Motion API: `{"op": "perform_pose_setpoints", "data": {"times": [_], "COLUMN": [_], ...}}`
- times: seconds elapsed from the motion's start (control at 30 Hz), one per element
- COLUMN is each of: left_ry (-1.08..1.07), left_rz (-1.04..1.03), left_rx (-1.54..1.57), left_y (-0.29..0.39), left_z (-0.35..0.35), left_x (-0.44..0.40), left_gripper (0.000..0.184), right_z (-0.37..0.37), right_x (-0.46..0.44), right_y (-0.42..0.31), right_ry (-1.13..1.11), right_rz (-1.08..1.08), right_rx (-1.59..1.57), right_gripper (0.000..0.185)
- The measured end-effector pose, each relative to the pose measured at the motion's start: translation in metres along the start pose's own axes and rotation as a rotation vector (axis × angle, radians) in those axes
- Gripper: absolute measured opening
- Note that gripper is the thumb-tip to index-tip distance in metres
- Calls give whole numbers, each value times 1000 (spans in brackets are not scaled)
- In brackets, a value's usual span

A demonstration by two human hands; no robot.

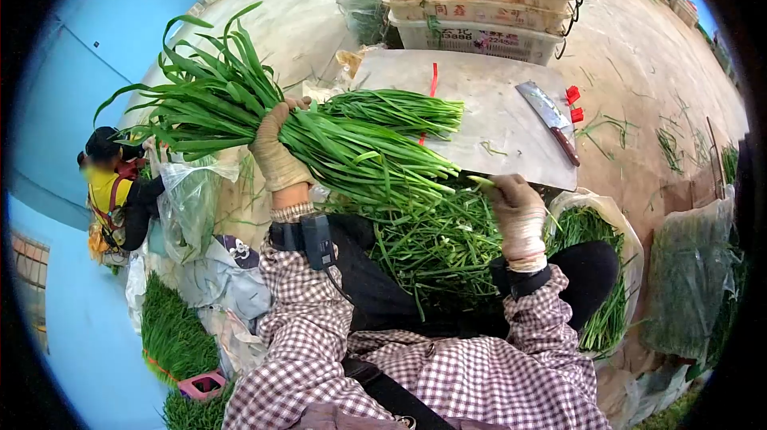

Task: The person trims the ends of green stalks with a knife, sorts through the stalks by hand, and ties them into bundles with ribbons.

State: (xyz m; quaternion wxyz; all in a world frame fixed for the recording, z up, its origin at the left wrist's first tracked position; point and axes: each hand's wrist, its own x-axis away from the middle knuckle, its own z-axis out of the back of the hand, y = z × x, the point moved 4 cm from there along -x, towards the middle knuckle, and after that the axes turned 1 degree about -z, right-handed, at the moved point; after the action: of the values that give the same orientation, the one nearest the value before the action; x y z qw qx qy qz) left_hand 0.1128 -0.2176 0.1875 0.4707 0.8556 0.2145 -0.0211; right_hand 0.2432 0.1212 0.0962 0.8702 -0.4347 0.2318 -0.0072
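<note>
My left hand (280, 146), in a dirty glove, is wrapped round a big bunch of long green leafy stalks (367, 154), leaf tips to the upper left, cut ends to the right. My right hand (518, 210), also gloved, pinches the pale end of a stalk (481, 180) just right of those cut ends. Behind the held bunch, a second bunch (399, 109) lies on a pale board (499, 103), with a red strip (434, 80) beside it. A cleaver (547, 118) with a brown handle rests on the board's right side. Loose stalks (439, 246) are heaped below my hands.
Stacked white crates (479, 40) stand behind the board. Red ties (574, 104) lie by the cleaver. An open sack of greens (631, 250) is at right. A person in yellow (112, 198) sits at far left, near plastic bags (188, 206) and more greens (172, 326).
</note>
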Motion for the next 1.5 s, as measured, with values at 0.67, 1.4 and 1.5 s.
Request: {"op": "perform_pose_setpoints", "data": {"times": [0.67, 1.4, 1.5], "left_ry": [29, 446, 408], "left_rz": [128, 24, 46], "left_rx": [72, 124, 180], "left_y": [-15, 36, 23], "left_z": [3, 53, 50], "left_x": [-6, -12, -13], "left_gripper": [25, 12, 13], "right_z": [8, 13, -18], "right_x": [12, 12, -11], "right_y": [8, 34, -36], "right_ry": [-416, -235, -101], "right_rz": [-417, -392, 75], "right_rx": [-1090, -697, -203], "right_gripper": [19, 31, 48]}}
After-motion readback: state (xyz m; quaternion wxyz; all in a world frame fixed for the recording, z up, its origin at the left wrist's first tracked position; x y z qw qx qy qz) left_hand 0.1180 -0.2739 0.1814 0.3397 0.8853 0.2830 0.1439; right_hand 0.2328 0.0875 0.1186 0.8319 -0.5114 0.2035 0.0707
